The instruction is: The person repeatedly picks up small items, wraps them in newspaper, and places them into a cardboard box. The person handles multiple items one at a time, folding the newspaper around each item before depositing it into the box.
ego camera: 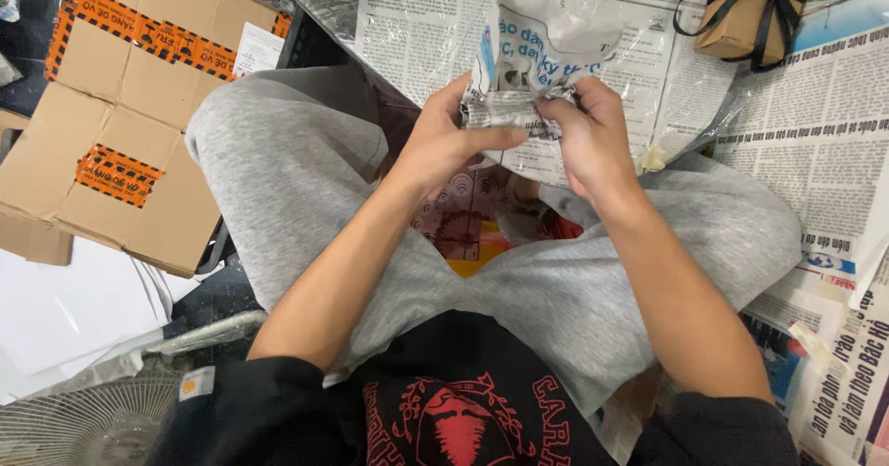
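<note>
Both hands (519, 146) around crumpled newspaper bundle (523, 58)

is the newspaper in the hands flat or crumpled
Crumpled: the newspaper is bunched and creased, pinched between left hand and right hand.

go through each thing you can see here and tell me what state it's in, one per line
Crumpled newspaper bundle in clear plastic: scrunched, gripped at its lower edge by both hands.
Left hand: closed on the bundle.
Right hand: closed on the bundle.
Small brown box with black ribbon: shut, ribbon tied.
Flat brown cardboard box with orange tape: taped shut.
Newspaper sheets: spread flat.
</note>
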